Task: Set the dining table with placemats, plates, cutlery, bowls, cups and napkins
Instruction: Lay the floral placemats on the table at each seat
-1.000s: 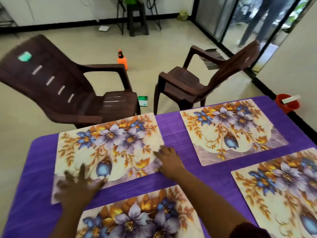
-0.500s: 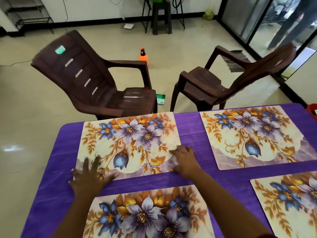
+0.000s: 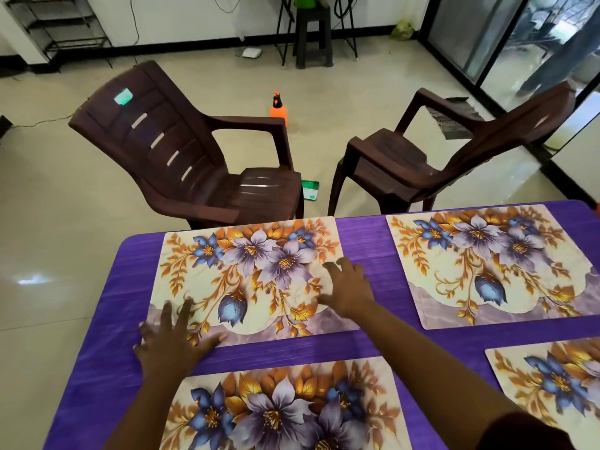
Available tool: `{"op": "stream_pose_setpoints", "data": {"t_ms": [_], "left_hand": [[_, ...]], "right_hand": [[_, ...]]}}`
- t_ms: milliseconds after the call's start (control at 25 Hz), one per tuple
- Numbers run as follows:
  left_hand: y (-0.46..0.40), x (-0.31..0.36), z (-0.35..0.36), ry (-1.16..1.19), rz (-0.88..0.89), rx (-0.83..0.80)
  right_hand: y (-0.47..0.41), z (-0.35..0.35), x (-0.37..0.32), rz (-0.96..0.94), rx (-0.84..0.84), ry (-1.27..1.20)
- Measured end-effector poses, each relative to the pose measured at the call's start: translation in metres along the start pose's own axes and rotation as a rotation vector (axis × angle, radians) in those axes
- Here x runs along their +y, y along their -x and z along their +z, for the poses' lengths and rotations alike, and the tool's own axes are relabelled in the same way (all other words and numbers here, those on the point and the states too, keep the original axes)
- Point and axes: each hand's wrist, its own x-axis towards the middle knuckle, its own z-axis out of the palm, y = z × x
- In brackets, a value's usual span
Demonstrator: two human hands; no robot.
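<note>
Though cropped, nearest placemat [image 3: 285, 407] partly visible.

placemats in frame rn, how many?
4: far-left placemat under both hands, far-right placemat, near-left placemat, near-right placemat cut off by the frame edge. More may lie outside view.

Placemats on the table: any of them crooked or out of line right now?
The far-left placemat sits slightly rotated against the purple tablecloth; both hands, left and right, lie flat on it. The others look roughly square.
</note>
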Motion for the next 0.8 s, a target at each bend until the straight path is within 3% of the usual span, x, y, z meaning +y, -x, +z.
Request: {"op": "stream_pose_setpoints", "data": {"t_ms": [160,320,800], "left_hand": [[-0.003,0.000,0.001,0.005,-0.001,0.011],[-0.004,-0.003,0.008,0.041,-0.012,0.010],[-0.010,-0.080,0.005,0.136,-0.070,-0.057]], "right_hand": [[-0.056,-0.035,-0.012,-0.122,-0.043,0.140],[-0.085,-0.038,0.005,-0.125,-0.145,0.290],[-0.101,-0.010,-0.054,-0.213,-0.208,0.181]]}}
